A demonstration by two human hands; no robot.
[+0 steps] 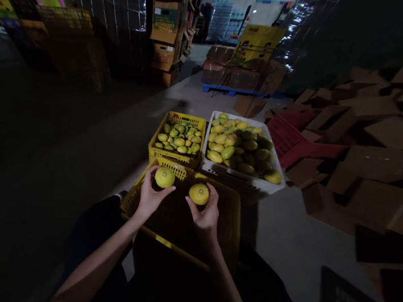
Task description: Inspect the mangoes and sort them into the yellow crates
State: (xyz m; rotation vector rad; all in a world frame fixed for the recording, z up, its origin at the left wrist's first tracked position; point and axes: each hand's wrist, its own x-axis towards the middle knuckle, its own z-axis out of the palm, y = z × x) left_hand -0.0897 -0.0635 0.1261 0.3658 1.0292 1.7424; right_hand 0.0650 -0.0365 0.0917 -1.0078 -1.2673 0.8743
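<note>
My left hand [150, 196] grips a yellow-green lemon [164, 178] between thumb and fingers. In my right hand [208, 219] is a second lemon [199, 194], a deeper yellow. Both fruits are held up side by side, apart from each other, over a yellow plastic crate [234, 218] whose inside is dark. Just beyond it, a smaller yellow crate [153, 153] holds many greenish lemons [179, 142]. To its right stands a white crate [276, 187] heaped with yellow and green lemons [230, 139], partly in shadow.
Flattened and open cardboard boxes [388, 167] pile up on the right, with a red crate [289, 135] among them. Ahead, boxes sit on a blue pallet [230, 91]. A tall stack of cartons [168, 21] stands at the back left. Grey floor [289, 227] shows around the crates.
</note>
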